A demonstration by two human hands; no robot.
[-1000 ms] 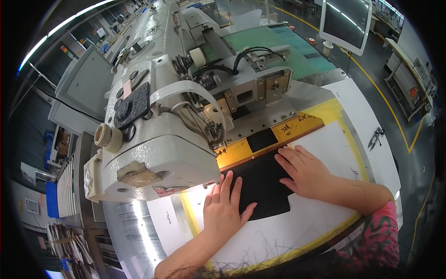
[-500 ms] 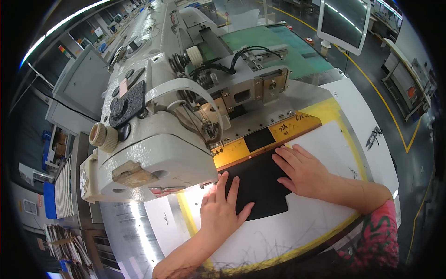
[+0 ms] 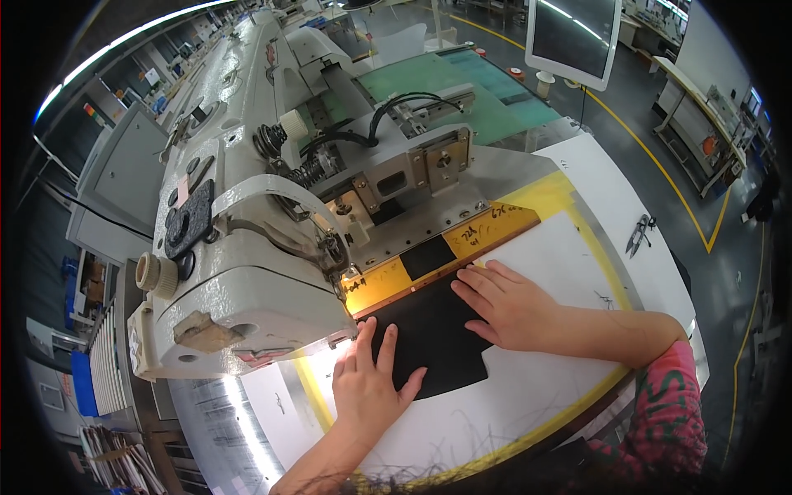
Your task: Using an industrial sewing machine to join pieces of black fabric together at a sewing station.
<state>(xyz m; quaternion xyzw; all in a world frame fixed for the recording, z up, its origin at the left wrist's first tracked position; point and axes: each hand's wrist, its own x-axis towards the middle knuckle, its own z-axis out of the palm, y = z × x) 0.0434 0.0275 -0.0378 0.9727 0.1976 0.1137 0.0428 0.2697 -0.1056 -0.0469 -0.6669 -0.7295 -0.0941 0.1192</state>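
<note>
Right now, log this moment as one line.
left hand: flat on black fabric piece | right hand: flat on its right edge | fabric: against yellow guide strip | sewing machine: behind | thread snips: far right

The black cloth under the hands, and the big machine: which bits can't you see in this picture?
- Black cloth, head view: the left hand and right hand lie flat on it and cover parts of it.
- Needle, head view: hidden behind the sewing machine head.
- Small snips on the white table: too small to see clearly.
- Monitor: its top is cut off by the picture's edge.
</note>
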